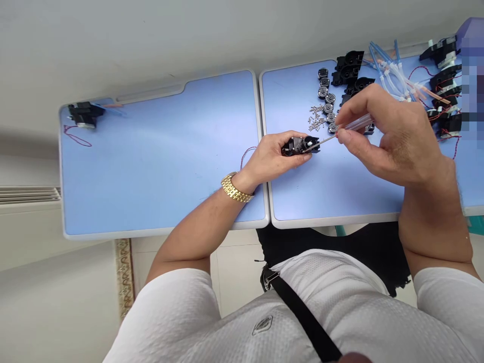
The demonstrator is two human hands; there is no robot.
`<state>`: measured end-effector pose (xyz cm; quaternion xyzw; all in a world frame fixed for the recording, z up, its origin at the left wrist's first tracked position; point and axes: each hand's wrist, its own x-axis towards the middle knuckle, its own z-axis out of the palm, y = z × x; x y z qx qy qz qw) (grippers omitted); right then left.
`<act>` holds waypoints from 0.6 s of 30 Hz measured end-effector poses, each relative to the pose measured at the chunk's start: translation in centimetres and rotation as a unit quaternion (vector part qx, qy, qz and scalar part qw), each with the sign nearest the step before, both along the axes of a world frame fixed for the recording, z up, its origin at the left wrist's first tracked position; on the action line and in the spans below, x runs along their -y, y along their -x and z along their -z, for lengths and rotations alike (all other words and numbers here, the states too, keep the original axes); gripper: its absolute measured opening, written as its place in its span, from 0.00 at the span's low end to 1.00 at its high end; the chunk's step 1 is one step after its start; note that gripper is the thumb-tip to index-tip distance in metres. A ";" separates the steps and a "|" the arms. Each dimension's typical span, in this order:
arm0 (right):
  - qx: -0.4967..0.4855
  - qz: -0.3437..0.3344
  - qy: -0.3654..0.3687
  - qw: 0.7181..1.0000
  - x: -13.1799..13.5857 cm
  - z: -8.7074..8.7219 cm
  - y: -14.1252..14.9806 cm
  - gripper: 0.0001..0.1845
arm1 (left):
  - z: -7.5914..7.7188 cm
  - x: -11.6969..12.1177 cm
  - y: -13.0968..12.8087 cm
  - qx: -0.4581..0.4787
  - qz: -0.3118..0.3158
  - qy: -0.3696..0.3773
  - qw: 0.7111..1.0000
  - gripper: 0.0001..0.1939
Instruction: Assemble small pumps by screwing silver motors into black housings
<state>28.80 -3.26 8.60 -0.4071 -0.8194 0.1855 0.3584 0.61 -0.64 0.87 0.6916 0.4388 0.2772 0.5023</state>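
My left hand [272, 159] is closed around a small black motor assembly [298, 145], which it holds low over the table near the seam. A thin red wire [247, 151] trails out to the left of this hand. Between the fingers and thumb of my right hand [389, 133] is a screwdriver [357, 122] with a clear handle. Its slim shaft slants down to the left, and the tip meets the black assembly; whether it sits in a screw is too small to tell. Close by lie a heap of small screws [316, 120] and a line of round black-and-silver parts [323, 92].
Black housings [346, 75] stand behind my right hand. Farther right are blue and white tubes [389, 70] and several wired black assemblies [446, 80]. One more black assembly [86, 115] rests at the far left of the blue tables [170, 176]. A wall runs along the back.
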 end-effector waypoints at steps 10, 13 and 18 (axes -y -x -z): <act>0.079 0.073 -0.021 0.994 -0.2 0.5 -0.5 0.21 | 0.0 -0.1 0.0 0.004 0.005 -0.002 1.000 0.25; 0.071 0.067 -0.004 0.995 -0.3 0.6 -0.5 0.18 | -0.1 0.0 -0.1 0.001 0.001 0.004 1.000 0.25; 0.013 0.012 0.023 1.000 -0.1 0.1 -0.1 0.06 | -0.3 0.0 -0.2 0.004 -0.003 0.013 1.000 0.26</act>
